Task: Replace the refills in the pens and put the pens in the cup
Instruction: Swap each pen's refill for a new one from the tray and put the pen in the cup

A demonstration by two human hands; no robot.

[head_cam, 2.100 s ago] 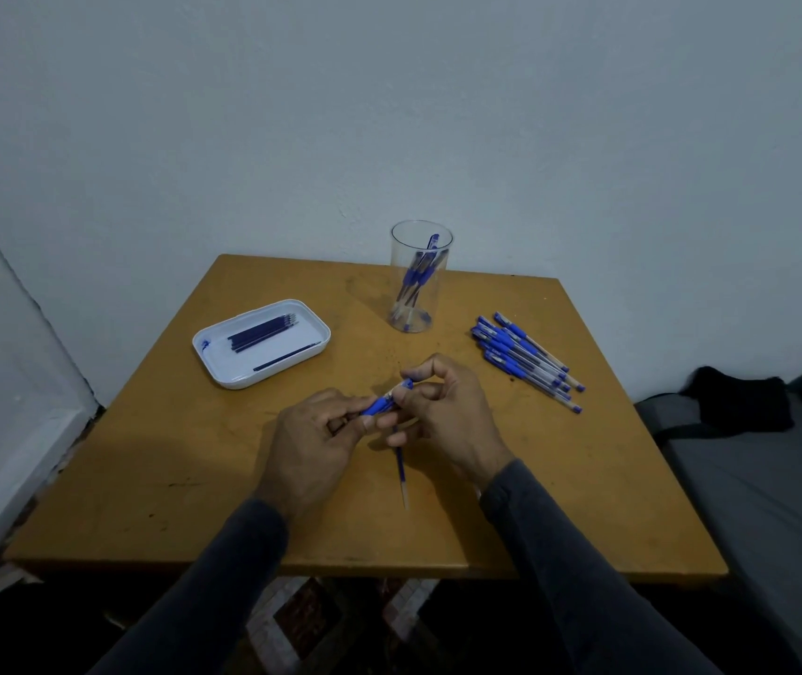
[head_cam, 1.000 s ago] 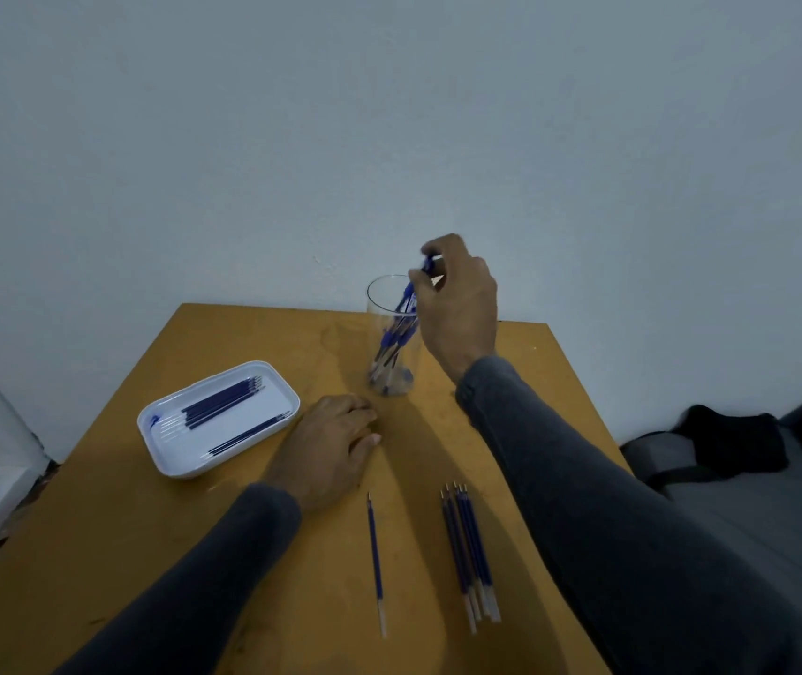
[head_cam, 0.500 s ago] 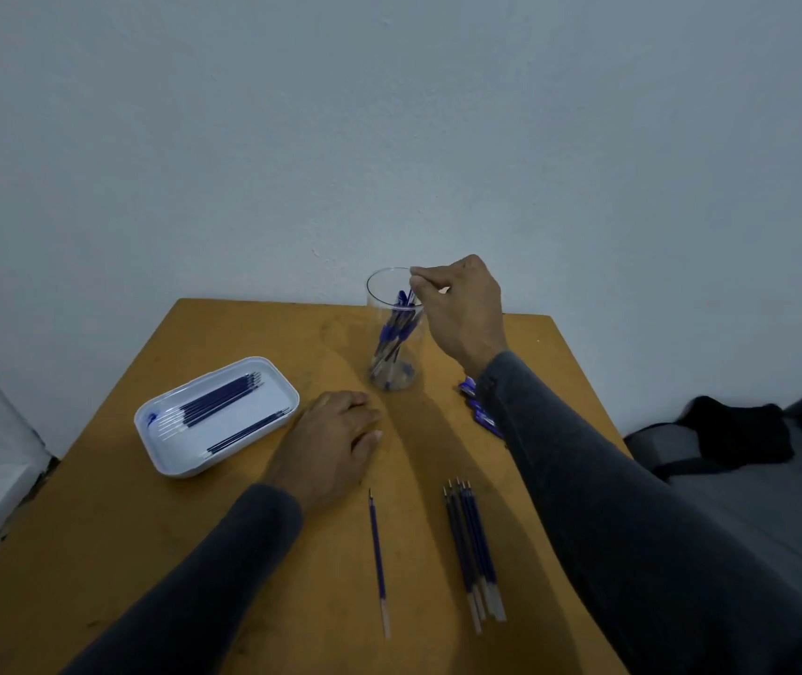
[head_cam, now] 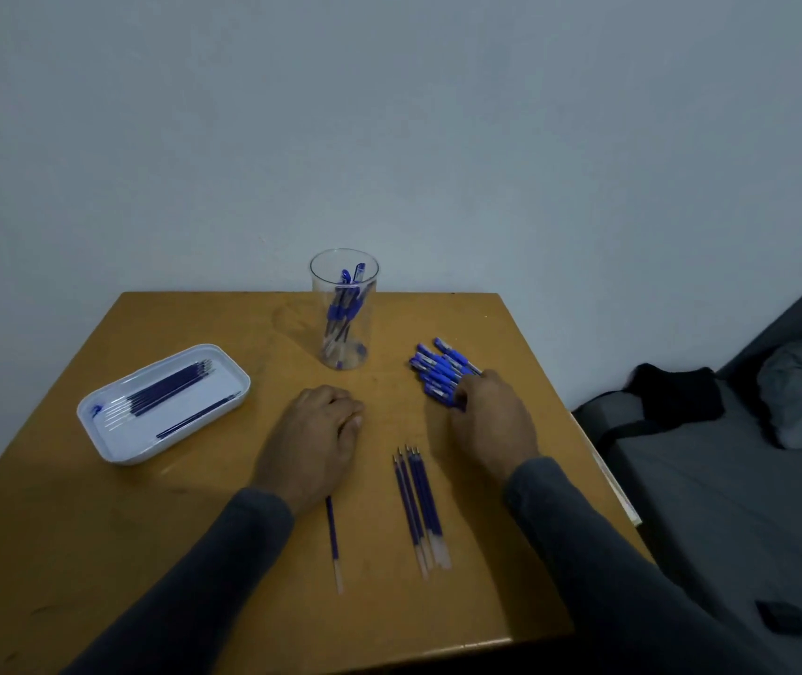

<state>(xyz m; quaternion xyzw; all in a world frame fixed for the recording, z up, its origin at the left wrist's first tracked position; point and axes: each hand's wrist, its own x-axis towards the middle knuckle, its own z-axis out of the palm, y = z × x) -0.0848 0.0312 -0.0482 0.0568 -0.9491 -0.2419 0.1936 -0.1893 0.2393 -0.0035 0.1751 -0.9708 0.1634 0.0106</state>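
Observation:
A clear plastic cup (head_cam: 344,304) stands at the back of the wooden table (head_cam: 194,504) with several blue pens inside. To its right lies a pile of blue pens (head_cam: 438,370). My right hand (head_cam: 494,426) rests over the near end of that pile, fingers curled onto the pens; whether it grips one I cannot tell. My left hand (head_cam: 316,440) lies palm down on the table, holding nothing. A single refill (head_cam: 333,540) pokes out from under its wrist. A bundle of several refills (head_cam: 418,504) lies between my hands.
A white tray (head_cam: 111,445) with several dark blue refills sits at the left of the table. A wall rises right behind the table. A grey bed with a black cloth (head_cam: 672,397) stands to the right, close to the table edge.
My right hand let the pen go into the cup, then came back down and right onto the pen pile. My left hand stayed flat on the table. The camera tilted downward.

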